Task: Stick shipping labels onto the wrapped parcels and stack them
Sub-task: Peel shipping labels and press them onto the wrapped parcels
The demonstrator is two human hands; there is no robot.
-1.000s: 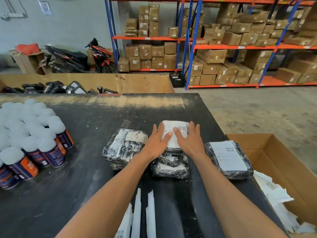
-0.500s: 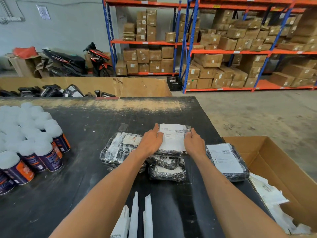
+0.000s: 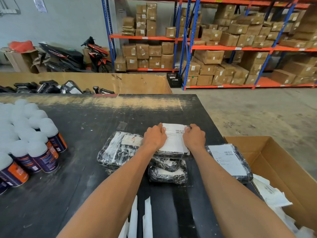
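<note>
**White label pressed on top parcel**

Left hand and right hand lie curled, pressing the label edges on the stacked parcels, near the bench right edge. Labelled parcel overhangs that edge. Bare surface toward the far edge.

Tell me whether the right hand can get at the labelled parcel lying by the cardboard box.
Probably yes. The labelled parcel lies label up on the table, just right of the right hand, with nothing on top of it or between them. That hand is pressing the label on the middle stack, so it must let go first.
</note>
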